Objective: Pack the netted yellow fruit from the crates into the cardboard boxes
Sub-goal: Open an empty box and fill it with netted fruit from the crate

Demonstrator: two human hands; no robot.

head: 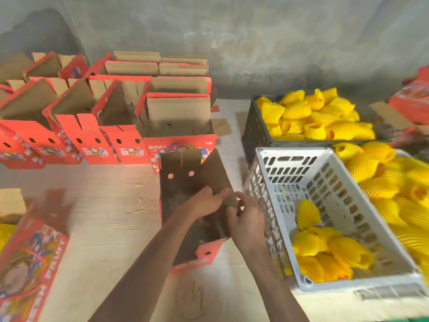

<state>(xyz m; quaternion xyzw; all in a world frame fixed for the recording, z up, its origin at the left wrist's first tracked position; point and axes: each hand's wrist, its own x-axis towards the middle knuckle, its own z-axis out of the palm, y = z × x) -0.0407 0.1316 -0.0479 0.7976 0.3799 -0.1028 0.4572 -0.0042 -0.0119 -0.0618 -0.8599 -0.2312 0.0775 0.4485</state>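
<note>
Both hands were together at the open cardboard box (185,201): the left hand (204,203) and right hand (246,219) gripped its right flap, apparently. No fruit showed inside. Netted fruit (325,252) lay at three o'clock in the white crate (267,182), so packing had barely begun.

The open box (185,194) in the middle is matt brown corrugated cardboard inside, with a glossy red printed outside. The near white crate (348,228) and the far black crate (255,133) are perforated plastic. The yellow fruit (325,252) wears soft foam netting. The bench (111,205) is pale, matt wood. The wall (232,31) is rough grey concrete.
</note>
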